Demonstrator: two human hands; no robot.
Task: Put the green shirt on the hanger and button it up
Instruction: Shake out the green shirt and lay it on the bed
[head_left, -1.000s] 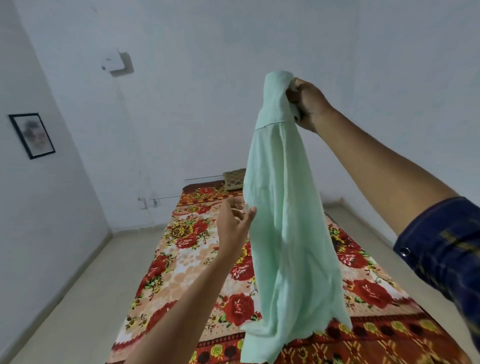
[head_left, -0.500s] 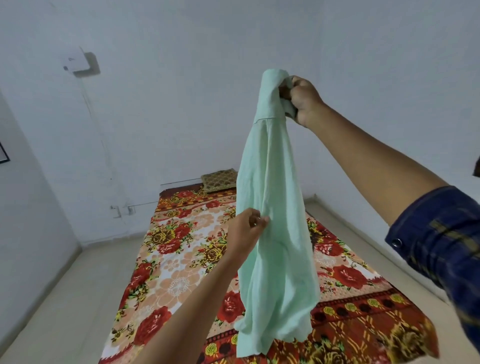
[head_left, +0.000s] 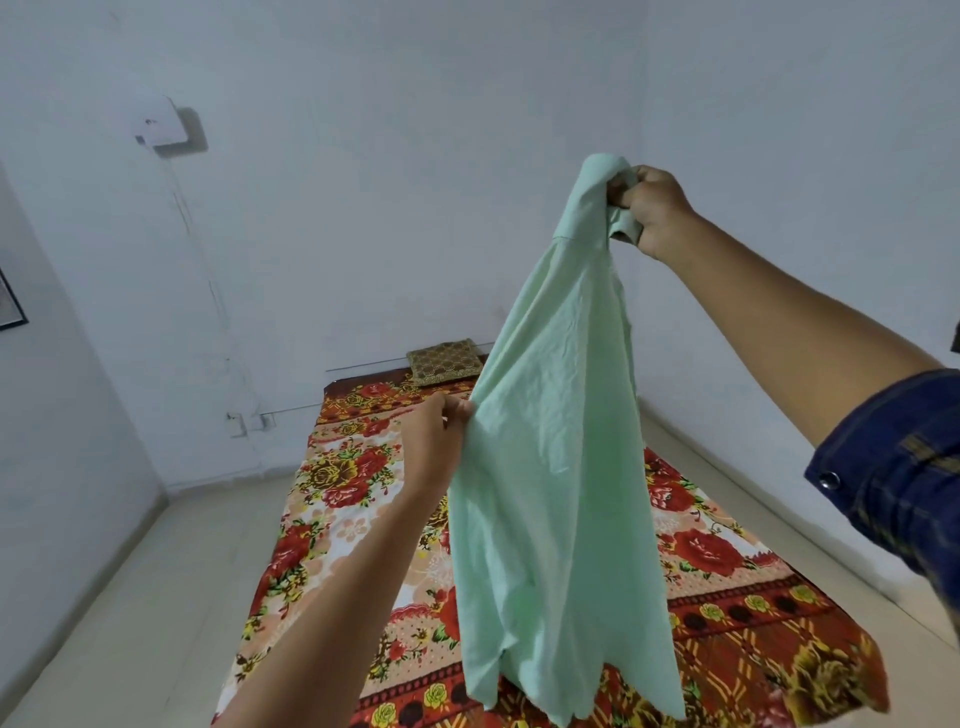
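Two hands on the shirt (head_left: 561, 467) here, and it hangs in the air over the bed. The right hand (head_left: 652, 208) is up high, fingers curled tight round a bunch of cloth at the top, the collar end by the look of it. The left hand (head_left: 436, 441) is lower, pinching the shirt's left edge about halfway down. The rest drapes free, hem dangling just above the bedspread (head_left: 363, 499).

To do this step well, I'd say the left hand should draw that edge out sideways to spread the cloth and find the front opening, while the right keeps the top bunched firmly so nothing slips. The fabric looks light and limp, likely to twist.

Around it: a patterned cushion (head_left: 444, 361) at the far end of the bed, a white box (head_left: 161, 124) on the wall. No hanger in view, which is the real snag.
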